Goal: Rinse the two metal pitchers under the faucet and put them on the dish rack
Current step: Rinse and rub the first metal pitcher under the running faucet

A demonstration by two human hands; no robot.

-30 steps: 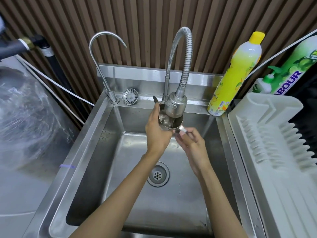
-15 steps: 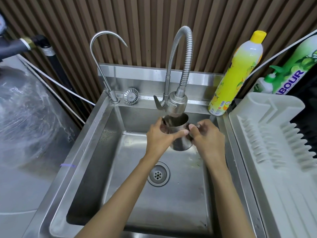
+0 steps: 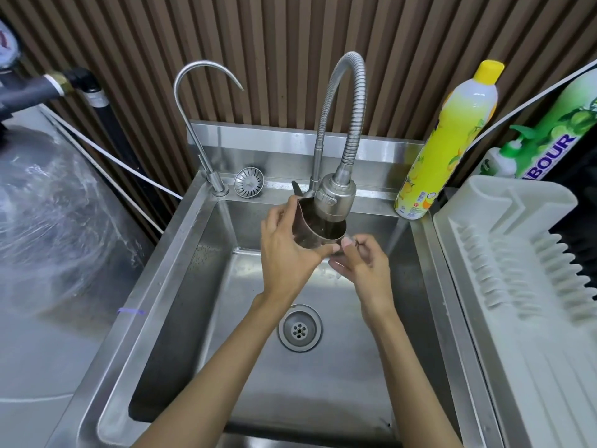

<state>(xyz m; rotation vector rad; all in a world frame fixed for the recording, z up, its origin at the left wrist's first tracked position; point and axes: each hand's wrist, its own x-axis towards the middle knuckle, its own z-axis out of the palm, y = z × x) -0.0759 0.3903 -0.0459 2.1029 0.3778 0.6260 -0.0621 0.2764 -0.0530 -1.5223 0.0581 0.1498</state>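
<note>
Left hand (image 3: 287,253) wraps the metal pitcher (image 3: 310,236) under the faucet (image 3: 334,198), right hand (image 3: 361,263) pinches its handle side; it's stiff, light and probably slippery wet, so hold body plus handle.

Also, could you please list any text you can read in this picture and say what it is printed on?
"NBOUR", its start hidden: on the green pack at the right.
Label on the yellow bottle: print too small to read.
Nothing else is legible.

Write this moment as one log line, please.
step: rinse | left hand: grips metal pitcher body | right hand: grips its handle side | faucet head: over its mouth | dish rack: right of sink
</note>
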